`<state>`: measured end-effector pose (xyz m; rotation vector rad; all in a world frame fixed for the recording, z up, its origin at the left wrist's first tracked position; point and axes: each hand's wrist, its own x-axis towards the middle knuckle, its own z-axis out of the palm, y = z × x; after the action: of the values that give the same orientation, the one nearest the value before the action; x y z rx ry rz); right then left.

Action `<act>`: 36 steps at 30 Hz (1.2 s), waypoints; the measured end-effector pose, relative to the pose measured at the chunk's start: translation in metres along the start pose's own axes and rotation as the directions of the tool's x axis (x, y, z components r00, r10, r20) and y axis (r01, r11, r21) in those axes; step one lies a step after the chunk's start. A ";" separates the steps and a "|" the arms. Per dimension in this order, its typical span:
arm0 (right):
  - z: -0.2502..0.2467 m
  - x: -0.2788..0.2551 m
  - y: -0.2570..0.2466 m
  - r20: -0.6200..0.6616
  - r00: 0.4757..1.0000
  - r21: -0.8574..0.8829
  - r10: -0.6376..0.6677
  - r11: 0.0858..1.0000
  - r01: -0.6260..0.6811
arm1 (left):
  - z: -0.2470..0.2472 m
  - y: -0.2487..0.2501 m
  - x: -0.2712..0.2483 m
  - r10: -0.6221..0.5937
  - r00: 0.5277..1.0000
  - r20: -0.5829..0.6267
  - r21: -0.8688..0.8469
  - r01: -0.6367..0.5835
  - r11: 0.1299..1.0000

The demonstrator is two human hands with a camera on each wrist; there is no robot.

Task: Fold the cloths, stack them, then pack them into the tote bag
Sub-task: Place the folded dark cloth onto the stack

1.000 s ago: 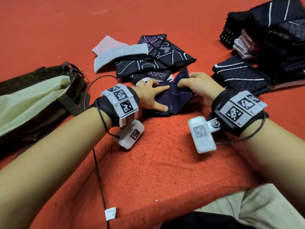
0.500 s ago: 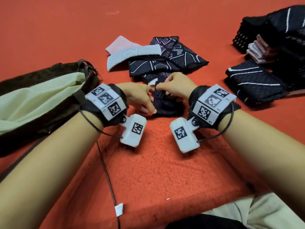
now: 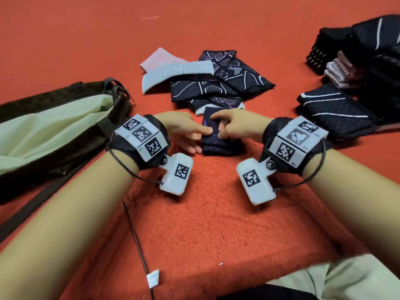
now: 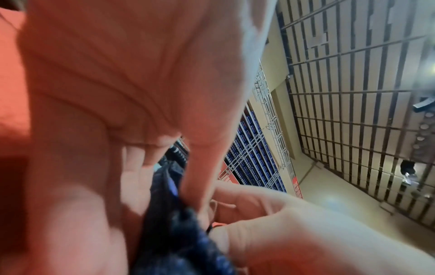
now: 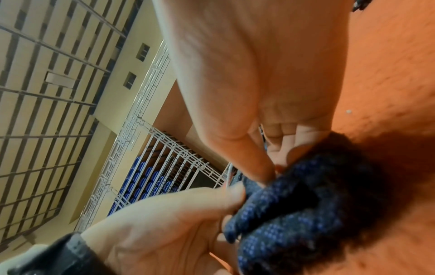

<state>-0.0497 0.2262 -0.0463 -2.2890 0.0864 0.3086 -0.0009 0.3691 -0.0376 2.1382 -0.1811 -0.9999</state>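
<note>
A small navy cloth (image 3: 216, 146) lies folded into a narrow block on the red fleece in front of me. My left hand (image 3: 190, 135) holds its left side, index finger laid across the top. My right hand (image 3: 227, 126) pinches its right side between thumb and fingers. The left wrist view shows the cloth (image 4: 174, 238) between my fingers, and the right wrist view shows my thumb pressing down on the cloth (image 5: 294, 204). Just beyond lies a loose pile of folded navy patterned cloths (image 3: 218, 87) with two pale ones (image 3: 173, 72). The dark tote bag (image 3: 71, 148) with a pale green lining lies open at left.
A folded navy striped cloth (image 3: 333, 111) lies at right, beside a heap of dark and pink cloths (image 3: 357, 55) at the far right. The bag's strap (image 3: 32, 204) runs along the left. A thin cable (image 3: 138, 241) crosses the red fleece near me.
The navy cloth lay wider under spread hands. My hands came together and folded it into a narrow block.
</note>
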 end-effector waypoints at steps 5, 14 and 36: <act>-0.007 -0.006 0.017 -0.211 0.970 0.374 0.120 0.927 -0.034 | 0.001 -0.006 -0.001 0.034 0.999 0.041 -0.034 -0.033 0.999; -0.022 0.003 0.015 -0.335 0.938 0.172 0.084 0.985 -0.027 | 0.004 0.009 -0.014 0.198 0.976 0.089 -0.034 -0.196 0.980; -0.055 -0.053 0.036 -0.671 0.736 0.351 0.083 0.911 0.217 | 0.062 0.061 -0.004 0.179 0.963 -0.202 -0.534 -0.262 0.804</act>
<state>-0.0964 0.1592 -0.0232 -1.8597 0.3996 -0.5650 -0.0369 0.2919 -0.0193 1.5934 -0.0546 -0.6535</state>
